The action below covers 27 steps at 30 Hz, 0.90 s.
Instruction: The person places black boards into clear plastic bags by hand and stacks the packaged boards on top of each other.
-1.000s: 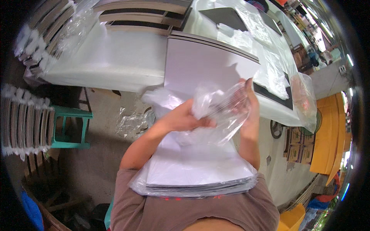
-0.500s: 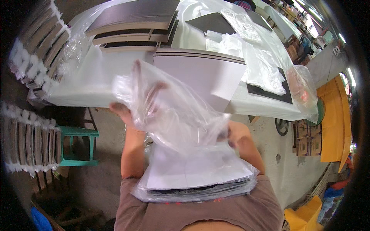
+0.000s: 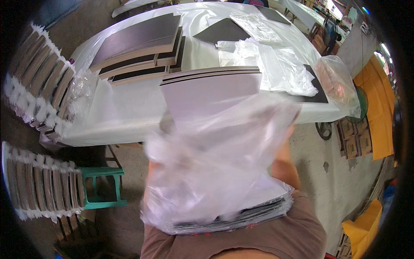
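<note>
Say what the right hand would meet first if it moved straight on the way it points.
Probably the plastic bag, whose film blurs over the right hand; beyond that, perhaps the white-covered table, though depth is unclear.

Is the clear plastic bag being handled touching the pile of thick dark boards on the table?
Apart. The head view shows a strip of white table cover between the blurred plastic bag and the dark board pile.
</note>
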### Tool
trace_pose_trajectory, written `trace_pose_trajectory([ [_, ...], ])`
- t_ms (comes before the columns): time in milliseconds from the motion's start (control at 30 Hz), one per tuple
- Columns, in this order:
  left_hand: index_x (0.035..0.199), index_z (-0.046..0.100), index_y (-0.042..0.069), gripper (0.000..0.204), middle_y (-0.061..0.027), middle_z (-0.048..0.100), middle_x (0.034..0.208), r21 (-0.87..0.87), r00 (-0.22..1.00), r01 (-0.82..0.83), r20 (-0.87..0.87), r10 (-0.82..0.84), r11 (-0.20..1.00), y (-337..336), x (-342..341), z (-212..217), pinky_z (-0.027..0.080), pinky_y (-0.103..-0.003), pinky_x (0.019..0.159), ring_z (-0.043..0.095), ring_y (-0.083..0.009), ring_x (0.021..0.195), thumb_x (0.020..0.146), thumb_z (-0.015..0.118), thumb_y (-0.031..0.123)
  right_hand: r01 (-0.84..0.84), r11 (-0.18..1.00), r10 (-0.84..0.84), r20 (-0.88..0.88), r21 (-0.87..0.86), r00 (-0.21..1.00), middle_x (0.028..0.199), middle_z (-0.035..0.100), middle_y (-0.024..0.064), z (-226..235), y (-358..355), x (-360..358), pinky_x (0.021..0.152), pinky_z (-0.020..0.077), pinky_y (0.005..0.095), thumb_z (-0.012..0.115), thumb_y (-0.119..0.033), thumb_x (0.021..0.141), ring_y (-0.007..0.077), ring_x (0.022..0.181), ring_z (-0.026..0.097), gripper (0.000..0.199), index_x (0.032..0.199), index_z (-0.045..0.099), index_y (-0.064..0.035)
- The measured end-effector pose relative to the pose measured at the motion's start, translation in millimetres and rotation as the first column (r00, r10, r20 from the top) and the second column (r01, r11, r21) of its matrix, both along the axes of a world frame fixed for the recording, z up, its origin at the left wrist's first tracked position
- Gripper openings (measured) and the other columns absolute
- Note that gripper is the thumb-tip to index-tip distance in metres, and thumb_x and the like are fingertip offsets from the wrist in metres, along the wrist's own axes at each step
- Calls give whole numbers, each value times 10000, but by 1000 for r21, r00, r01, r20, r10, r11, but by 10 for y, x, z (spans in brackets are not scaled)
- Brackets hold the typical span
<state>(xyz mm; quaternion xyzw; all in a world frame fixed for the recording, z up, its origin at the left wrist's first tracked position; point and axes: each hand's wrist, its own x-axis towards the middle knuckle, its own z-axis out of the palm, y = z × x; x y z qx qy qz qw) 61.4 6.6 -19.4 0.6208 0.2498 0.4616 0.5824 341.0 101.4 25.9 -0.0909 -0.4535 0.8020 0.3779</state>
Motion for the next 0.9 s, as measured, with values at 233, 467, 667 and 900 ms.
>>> trace_pose_trajectory([
  [233, 1284, 253, 50, 676, -190, 445, 1121, 138, 638, -767, 64, 767, 627, 318, -117, -175, 448, -364, 769, 513, -242, 905, 785, 488, 442, -137, 990, 137, 0, 29, 991, 1066, 522, 89, -4, 142, 72, 848, 360, 278, 746, -178, 533, 169, 978, 474, 788, 1208, 377, -6],
  [467, 1198, 417, 70, 614, -68, 562, 869, 289, 741, -482, -369, 561, 827, 181, -302, 350, 436, -286, 656, 539, -160, 730, 670, 648, 282, -30, 952, -98, 397, 305, 913, 1029, 531, 81, 98, 283, 285, 787, 366, 226, 725, -79, 512, 136, 945, 482, 719, 1156, 412, -17],
  [667, 1077, 533, 64, 532, -104, 504, 988, 602, 35, -775, -264, 964, 193, 528, -8, 500, 421, -297, 742, 534, -247, 853, 572, 546, -101, 350, 455, -866, 315, 819, 389, 804, 434, 39, 86, 525, 16, 514, 372, 243, 514, 145, 527, 99, 569, 397, 650, 1120, 500, -121],
  [900, 1167, 446, 62, 585, -108, 385, 1024, 800, -55, -576, -243, 968, 168, 626, 14, 302, 455, -278, 663, 541, -242, 831, 615, 524, -114, 416, 134, -990, 104, 900, 93, 962, 364, 105, -21, 710, -191, 496, 382, 266, 543, 156, 599, 157, 566, 423, 615, 1117, 512, -175],
])
